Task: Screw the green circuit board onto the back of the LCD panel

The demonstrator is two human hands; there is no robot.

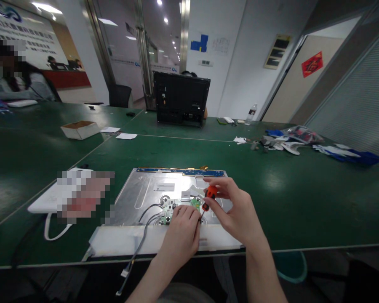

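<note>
A flat metal display panel (147, 195) lies on the table before me, a blue circuit strip along its far edge. On its middle sits a green circuit board (166, 214) with dark cables (144, 235) running off toward me. My right hand (235, 206) is closed around the orange-and-black handle of a screwdriver (211, 192), tilted with its thin shaft pointing down at the board's right side. My left hand (185, 225) rests on the near right part of the board, fingers curled beside the screwdriver tip. What those fingers pinch, if anything, is hidden.
A white device (47, 200) with a white cable lies left of the panel. Farther back are an open box (80, 129), paper slips (126, 136), a black monitor (182, 99), a bottle (251, 114) and bagged items (303, 135). A person (22, 80) sits at far left.
</note>
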